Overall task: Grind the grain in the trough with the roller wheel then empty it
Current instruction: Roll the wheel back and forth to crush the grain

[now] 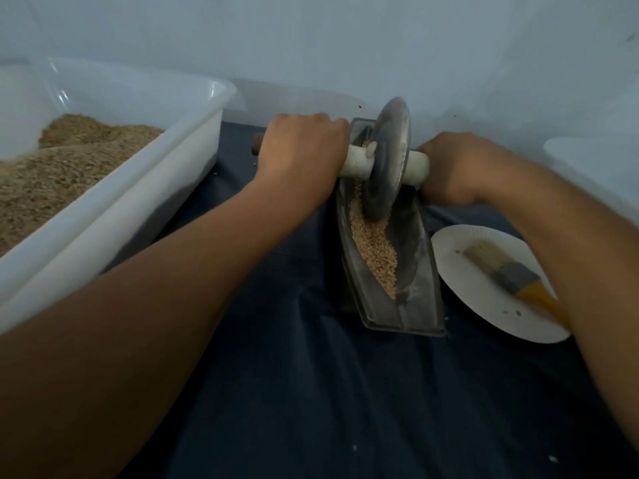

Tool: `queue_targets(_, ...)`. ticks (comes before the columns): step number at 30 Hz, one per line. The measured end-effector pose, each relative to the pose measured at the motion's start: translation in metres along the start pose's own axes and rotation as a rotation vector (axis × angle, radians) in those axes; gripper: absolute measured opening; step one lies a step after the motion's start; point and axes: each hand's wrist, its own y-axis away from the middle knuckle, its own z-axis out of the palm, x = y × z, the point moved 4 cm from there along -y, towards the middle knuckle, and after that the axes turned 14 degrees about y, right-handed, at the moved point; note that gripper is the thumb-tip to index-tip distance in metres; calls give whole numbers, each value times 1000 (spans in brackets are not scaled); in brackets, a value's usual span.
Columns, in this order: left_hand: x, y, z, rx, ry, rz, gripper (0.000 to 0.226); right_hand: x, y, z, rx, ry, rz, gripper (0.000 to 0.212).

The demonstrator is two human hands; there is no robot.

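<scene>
A dark metal boat-shaped trough [418,271] lies on the dark blue cloth, its long axis running away from me. Pale grain [375,250] fills its groove along the middle and near part. The grey roller wheel [389,160] stands upright in the far half of the trough, on a whitish axle handle [356,162] that sticks out both sides. My left hand [301,157] grips the left end of the handle. My right hand [453,167] grips the right end. Both forearms stretch forward over the cloth.
A large white plastic tub [114,209] holding brown ground grain stands at the left. A white paper plate [470,292] with a paint brush [508,271] lies right of the trough. Another white container's edge [594,160] shows at far right. A pale wall stands close behind.
</scene>
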Motion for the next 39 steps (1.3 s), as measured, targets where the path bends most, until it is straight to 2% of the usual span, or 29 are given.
queue_targets(5, 4, 18, -9, 10, 14, -24, 29, -4, 19, 0, 185, 48, 56, 24)
queue_targets(11, 11, 40, -20, -3, 14, -12, 44, -11, 54, 2, 344, 42, 175, 21)
queue_targets(14, 14, 49, -26, -2, 31, -10, 47, -17, 72, 2, 419, 77, 179, 19)
queue_targets(18, 17, 57, -30, -1, 44, -20, 49, -21, 86, -2, 485, 119, 189, 28)
queue_targets(23, 9, 65, -23, 10, 69, -39, 44, -27, 89, -5, 636, 170, 158, 26)
queue_targets(27, 6, 50, -17, -7, 82, -28, 34, -20, 66, -4, 530, 197, 159, 14)
queue_targets(32, 4, 25, -8, -6, 52, -14, 23, -11, 38, -1, 333, 117, 142, 18)
queue_targets(39, -1, 6, 1, -9, 39, -26, 21, -1, 4, -4, 124, 97, 54, 25)
